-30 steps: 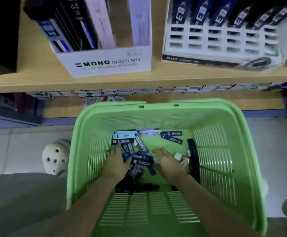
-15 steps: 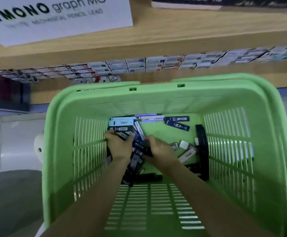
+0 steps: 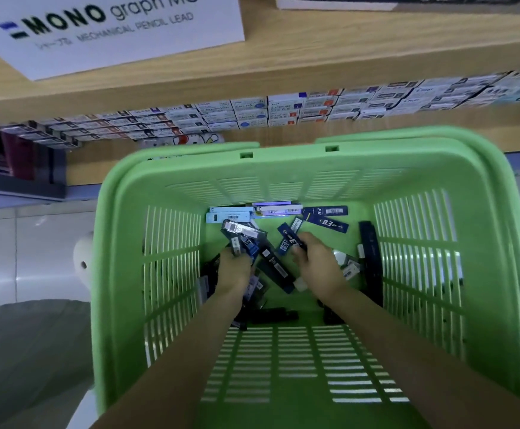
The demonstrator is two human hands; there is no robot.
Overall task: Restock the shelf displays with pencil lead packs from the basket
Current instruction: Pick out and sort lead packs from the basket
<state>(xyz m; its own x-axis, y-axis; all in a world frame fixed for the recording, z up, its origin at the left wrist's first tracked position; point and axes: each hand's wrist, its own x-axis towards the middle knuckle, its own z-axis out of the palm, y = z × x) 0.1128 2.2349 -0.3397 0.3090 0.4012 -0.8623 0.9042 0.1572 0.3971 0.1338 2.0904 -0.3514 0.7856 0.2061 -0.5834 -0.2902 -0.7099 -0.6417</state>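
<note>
Head view: inside the green slotted plastic basket [image 3: 172, 274], the left hand [image 3: 233, 269] grips a fanned bunch of flat dark lead packs [image 3: 244, 239]. The right hand [image 3: 320, 264] pinches a slim dark-blue pack [image 3: 288, 243]. More glossy, card-thin loose packs [image 3: 230, 216] lie on the basket floor. It is best to square the slippery bunch before lifting it to the white cardboard display box [image 3: 113, 32] on the wooden shelf [image 3: 345, 54].

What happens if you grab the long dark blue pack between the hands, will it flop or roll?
The long dark blue pack looks flat and straight, so probably stiff and unlikely to roll. It seems thin, so likely light. Lying across other packs, it may slide.
</note>
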